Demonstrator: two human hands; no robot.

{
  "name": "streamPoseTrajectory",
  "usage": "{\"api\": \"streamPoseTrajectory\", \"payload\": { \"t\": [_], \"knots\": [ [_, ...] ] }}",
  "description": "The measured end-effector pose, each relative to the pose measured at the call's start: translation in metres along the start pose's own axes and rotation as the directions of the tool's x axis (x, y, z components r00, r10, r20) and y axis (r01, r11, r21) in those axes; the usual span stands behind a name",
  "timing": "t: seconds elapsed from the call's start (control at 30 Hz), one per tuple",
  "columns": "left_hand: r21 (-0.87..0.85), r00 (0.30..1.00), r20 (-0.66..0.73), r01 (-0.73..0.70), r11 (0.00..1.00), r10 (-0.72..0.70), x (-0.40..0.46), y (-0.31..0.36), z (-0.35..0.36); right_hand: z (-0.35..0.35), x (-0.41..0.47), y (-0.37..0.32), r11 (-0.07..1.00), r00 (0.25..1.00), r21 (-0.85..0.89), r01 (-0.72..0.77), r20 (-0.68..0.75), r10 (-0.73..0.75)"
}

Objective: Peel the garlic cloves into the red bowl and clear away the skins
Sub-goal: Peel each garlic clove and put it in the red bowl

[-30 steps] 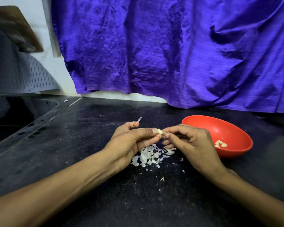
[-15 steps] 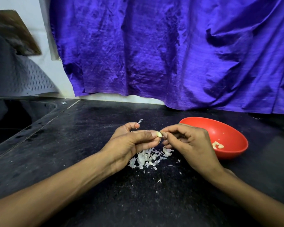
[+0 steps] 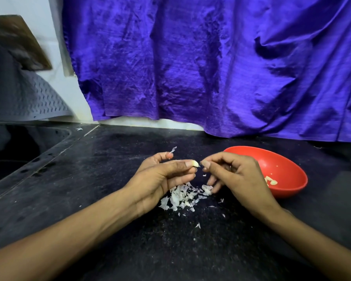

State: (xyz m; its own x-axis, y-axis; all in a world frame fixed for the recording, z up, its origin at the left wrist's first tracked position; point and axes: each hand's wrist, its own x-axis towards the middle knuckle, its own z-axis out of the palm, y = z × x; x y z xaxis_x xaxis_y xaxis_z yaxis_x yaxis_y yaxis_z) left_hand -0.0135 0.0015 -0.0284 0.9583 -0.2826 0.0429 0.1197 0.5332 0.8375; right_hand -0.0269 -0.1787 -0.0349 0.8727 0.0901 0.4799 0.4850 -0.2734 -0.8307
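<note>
- One view only, worn on the person's head; nothing overlaps with a second view.
- Looks forward and down over a dark counter, toward a purple cloth hanging at the back.
- Wide angle: straight edges bow near the frame borders.
- Close in: both forearms enter from the bottom corners; left hand and right hand sit near centre.
- Red bowl lies right of centre; a sink cuts in at the left edge.
</note>
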Motion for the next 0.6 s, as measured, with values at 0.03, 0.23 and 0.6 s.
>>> {"api": "streamPoseTrajectory", "payload": {
  "t": [0.03, 0.23, 0.6],
  "knots": [
    [-0.008, 1.000, -0.003, -0.003, 1.000, 0.003, 0.0003, 0.0004, -0.0002, 0.0004, 0.0004, 0.0009, 1.000, 1.000, 0.012, -0.027, 0.013, 0.027],
    [-0.002, 1.000, 0.004, -0.011, 1.000, 0.011, 0.0009, 0.0011, -0.0015, 0.0022, 0.0002, -0.0022, 0.992, 0.996, 0.095, -0.084, 0.041, 0.080],
    [0.002, 0.999, 0.029, 0.014, 1.000, -0.014, -0.0001, -0.0007, -0.0003, 0.0034, 0.0002, 0.0004, 0.995, 0.998, 0.085, -0.054, 0.026, 0.052]
  ]
}}
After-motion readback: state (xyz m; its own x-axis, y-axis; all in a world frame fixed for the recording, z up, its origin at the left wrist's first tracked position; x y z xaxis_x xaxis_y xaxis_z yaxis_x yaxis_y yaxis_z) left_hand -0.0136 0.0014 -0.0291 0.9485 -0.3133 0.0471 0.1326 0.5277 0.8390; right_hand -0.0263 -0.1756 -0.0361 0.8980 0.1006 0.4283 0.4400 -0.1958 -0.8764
